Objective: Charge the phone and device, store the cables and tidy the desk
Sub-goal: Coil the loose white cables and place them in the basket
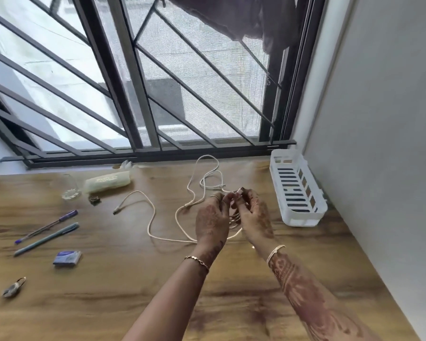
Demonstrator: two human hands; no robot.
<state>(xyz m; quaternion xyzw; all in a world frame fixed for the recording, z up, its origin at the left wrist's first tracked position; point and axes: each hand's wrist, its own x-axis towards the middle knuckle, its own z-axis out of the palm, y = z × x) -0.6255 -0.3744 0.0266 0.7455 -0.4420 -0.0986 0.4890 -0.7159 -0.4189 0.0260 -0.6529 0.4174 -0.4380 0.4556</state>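
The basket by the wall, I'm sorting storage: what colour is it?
White, with slotted sides; the basket shows clearly in the head view.

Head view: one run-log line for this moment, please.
phase: coiling cable | hands: left hand and right hand both on white cable | white basket: empty, by wall | pens: loose on desk

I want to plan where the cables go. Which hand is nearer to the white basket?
The right hand. It is just left of the white basket, a short gap apart. The left hand is further left, beyond the right hand.
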